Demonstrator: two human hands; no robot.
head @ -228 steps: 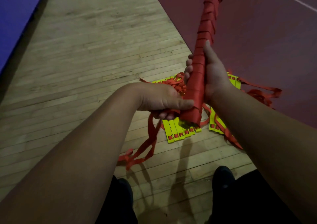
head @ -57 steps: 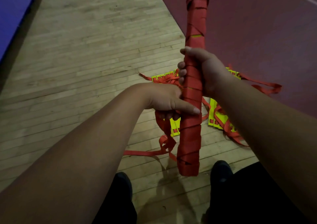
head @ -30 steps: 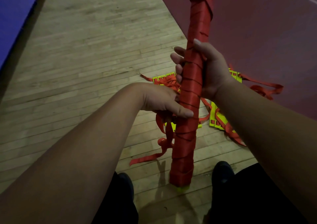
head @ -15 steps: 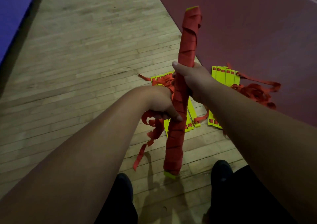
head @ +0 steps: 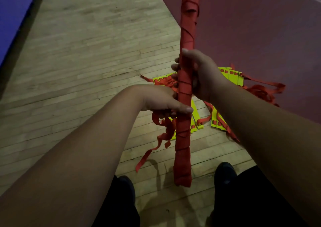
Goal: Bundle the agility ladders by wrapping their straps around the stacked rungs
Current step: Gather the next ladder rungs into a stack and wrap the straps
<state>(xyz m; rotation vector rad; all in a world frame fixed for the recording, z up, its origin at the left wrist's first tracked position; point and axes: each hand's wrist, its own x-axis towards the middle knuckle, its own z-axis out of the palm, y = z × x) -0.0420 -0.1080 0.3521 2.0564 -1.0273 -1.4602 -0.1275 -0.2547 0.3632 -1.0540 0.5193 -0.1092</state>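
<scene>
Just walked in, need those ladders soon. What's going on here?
A person holds a strap-wrapped ladder bundle upright over the wood floor. The right hand grips its middle; the left hand, just below, holds the loose strap with its thumb across the bundle. More yellow rungs and tangled straps lie unbundled below.

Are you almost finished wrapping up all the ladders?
Partly. One bundle is covered in red strap nearly end to end. The right hand and left hand grip it; a loose strap tail hangs by the left hand, not yet tucked. Yellow rungs on the floor, straps tangled, are unwrapped.
</scene>
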